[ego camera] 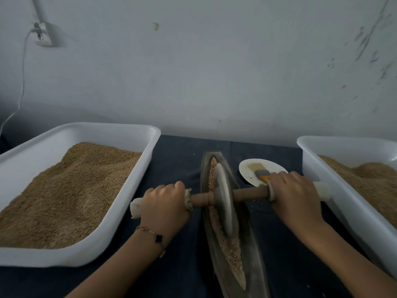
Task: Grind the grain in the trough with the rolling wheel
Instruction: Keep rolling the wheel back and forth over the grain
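A long dark boat-shaped trough [253,267] runs from near me toward the wall, in the middle of the table. Tan grain [233,250] lies along its groove. A grey stone wheel [223,198] stands upright in the groove, about midway along. A wooden axle [250,193] passes through the wheel, with pale cloth wrapped round both ends. My left hand [164,203] grips the left wrapped end. My right hand [295,194] grips the right wrapped end.
A white tub [120,211] of brown grain sits at the left, another white tub [343,203] of grain at the right. A white plate [249,171] holding a brush [261,172] lies behind my right hand. Dark cloth [178,160] covers the table; the wall is close behind.
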